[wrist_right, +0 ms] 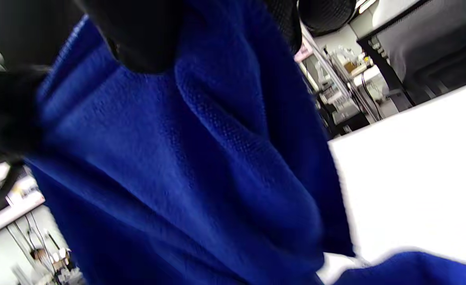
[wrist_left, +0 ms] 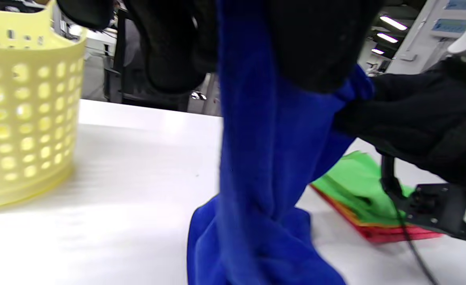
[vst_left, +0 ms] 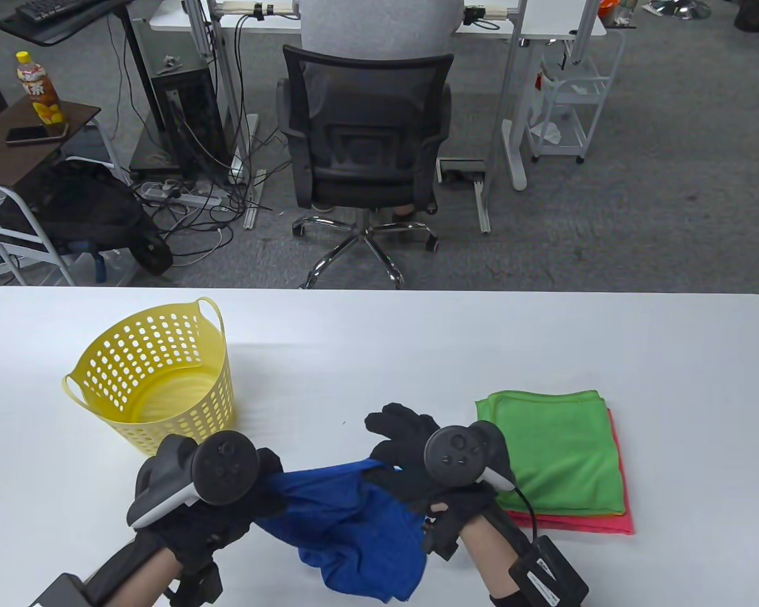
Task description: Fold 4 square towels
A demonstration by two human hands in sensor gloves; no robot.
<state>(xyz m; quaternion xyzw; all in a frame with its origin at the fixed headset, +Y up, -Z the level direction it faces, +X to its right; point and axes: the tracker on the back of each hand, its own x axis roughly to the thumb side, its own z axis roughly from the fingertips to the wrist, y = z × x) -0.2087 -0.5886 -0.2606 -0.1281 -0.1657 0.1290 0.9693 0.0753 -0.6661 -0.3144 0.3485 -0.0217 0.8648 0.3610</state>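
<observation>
Between two gloved hands, a blue towel [vst_left: 354, 525] hangs stretched above the white table [vst_left: 417, 341]: the left hand [vst_left: 228, 493] grips one end, the right hand [vst_left: 417, 468] pinches the other, its lower part sagging onto the tabletop. Soft, light and limp, it likely handles best by its corners. Folded green towel [vst_left: 556, 449] tops a stack at right; a yellow basket [vst_left: 158, 379] stands left.

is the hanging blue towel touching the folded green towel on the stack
Apart. The left wrist view shows bare white table between the blue towel and the folded green towel; the table view agrees.
</observation>
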